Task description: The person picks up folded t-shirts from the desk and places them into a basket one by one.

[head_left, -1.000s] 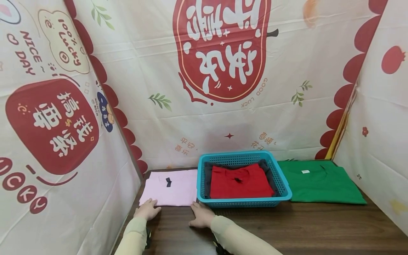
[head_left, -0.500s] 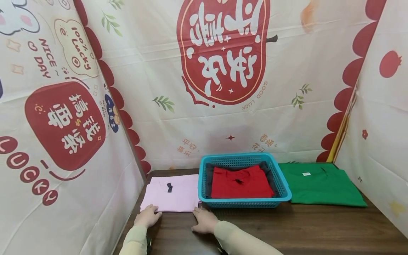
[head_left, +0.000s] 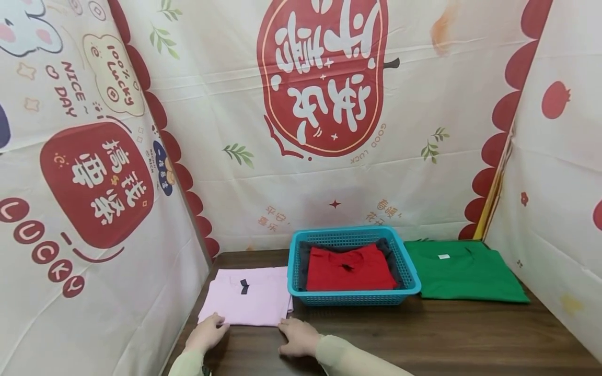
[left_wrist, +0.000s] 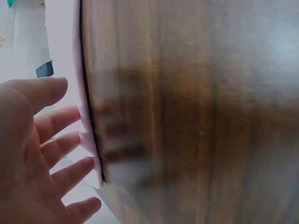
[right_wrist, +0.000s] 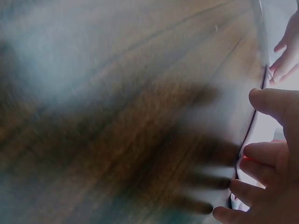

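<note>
The head camera looks forward and steeply down from the near side of the pink shirt [head_left: 256, 305], far enough back to take in the teal basket [head_left: 352, 296] just right of it, the desk [head_left: 447, 334] around it and the cloth wall [head_left: 301, 177] beyond it. The left wrist camera sits close behind the left hand [head_left: 206, 334], turned sideways, so the shirt's near edge runs down the left of its frame. The right wrist camera, equally close behind the right hand [head_left: 299, 338], is turned the opposite way, that edge at its right. Both wrist views share this edge and the left hand, also within the head view.
</note>
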Demonstrator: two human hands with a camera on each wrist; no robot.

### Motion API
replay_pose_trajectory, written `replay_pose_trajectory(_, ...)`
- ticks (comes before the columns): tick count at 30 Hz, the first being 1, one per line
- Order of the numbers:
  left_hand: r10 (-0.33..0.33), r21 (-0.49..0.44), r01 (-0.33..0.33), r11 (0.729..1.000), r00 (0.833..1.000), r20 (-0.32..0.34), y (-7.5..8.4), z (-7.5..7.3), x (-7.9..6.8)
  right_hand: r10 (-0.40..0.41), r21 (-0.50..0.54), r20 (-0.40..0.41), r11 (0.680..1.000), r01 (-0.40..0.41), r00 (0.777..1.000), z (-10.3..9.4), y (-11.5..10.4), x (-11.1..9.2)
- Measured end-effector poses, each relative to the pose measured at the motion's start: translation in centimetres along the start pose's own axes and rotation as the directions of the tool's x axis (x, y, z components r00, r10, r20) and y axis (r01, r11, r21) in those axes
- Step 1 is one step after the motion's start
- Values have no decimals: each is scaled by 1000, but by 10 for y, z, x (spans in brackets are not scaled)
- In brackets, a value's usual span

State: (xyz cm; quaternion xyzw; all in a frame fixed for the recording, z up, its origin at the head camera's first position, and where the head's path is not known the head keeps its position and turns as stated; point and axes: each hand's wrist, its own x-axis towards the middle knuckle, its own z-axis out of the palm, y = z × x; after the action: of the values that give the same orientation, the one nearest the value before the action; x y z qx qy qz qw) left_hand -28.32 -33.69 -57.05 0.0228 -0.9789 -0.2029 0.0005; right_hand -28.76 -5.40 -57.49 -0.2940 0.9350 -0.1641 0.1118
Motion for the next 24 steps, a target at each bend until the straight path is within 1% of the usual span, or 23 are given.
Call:
replay_pose_trajectory(3, 5, -22, -5, 1000, 1000, 2, 0, -3, -5, -21, -4, -3, 1000, 21, 1000, -3, -2, -5)
replay_pose_trajectory(8, -9, -28, 9, 1000, 1000, 6, 0, -7, -14, -94, -25, -4, 995, 94, 996, -5, -4, -11)
replay_pose_trajectory(12, -13, -27, 13, 1000, 1000, 1, -3, -7, -23, -147, -8, 20, 989, 148, 989, -6, -4, -17)
replay_pose_trajectory(14, -4, -28, 4, 1000, 1000, -2, -5, -6, -28, -157, 8, 41, 988, 157, 987, -5, -5, -19)
replay_pose_trajectory(16, -3, -23, 3, 1000, 1000, 4, -7, -5, -33, -163, 37, 67, 986, 161, 984, -2, -4, -20)
replay_pose_trajectory(18, -3, -17, 3, 1000, 1000, 10, -9, -3, -37, -196, 57, 74, 980, 192, 978, 12, 5, -14)
replay_pose_trajectory(20, -6, -9, 6, 1000, 1000, 20, -11, -1, -40, -246, 76, 73, 968, 241, 966, 30, 18, -4)
replay_pose_trajectory(23, -10, -9, 10, 1000, 999, 37, -15, 1, -44, -279, 85, 78, 958, 272, 957, 30, 17, -7)
replay_pose_trajectory(24, -11, -10, 12, 1000, 999, 44, -17, 1, -46, -282, 86, 84, 958, 275, 956, 25, 12, -11)
